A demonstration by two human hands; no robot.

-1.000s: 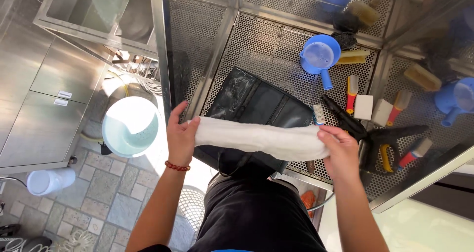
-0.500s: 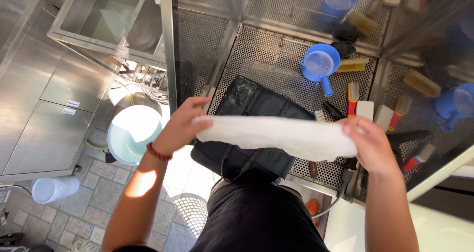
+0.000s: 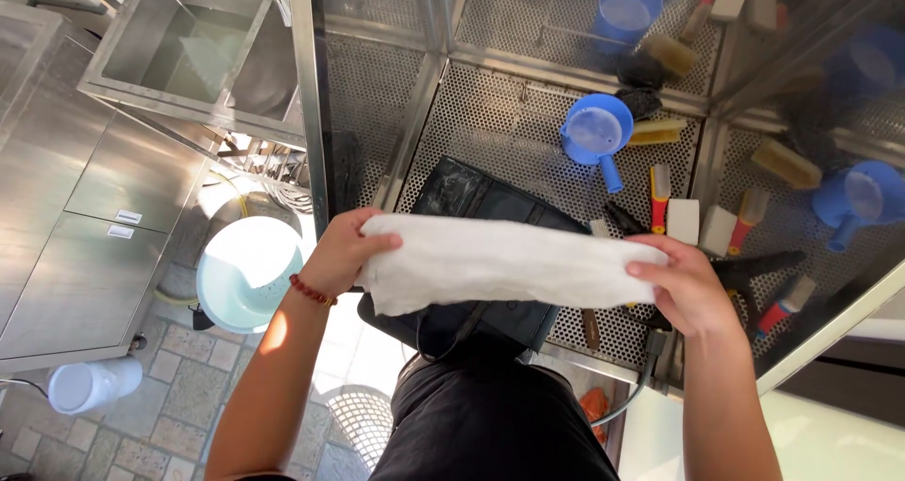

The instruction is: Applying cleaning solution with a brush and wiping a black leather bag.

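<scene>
Both hands are up: the left hand [image 3: 344, 253] and right hand [image 3: 686, 288] each pinch one end of a white cloth [image 3: 504, 262], folded into a long, soft, slightly rumpled band. It hangs stretched between them in the air, above the black bag [image 3: 481, 198] at the near edge of the perforated metal rack [image 3: 490, 123].

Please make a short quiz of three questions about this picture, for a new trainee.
1. True or false: both hands hold the white cloth.
2. What lies under the cloth on the perforated metal shelf? A) a black bag B) a green bucket C) a glass plate
3. What colour is the scoop behind the bag?

Key:
1. True: left hand and right hand grip its ends.
2. A
3. Blue
</scene>
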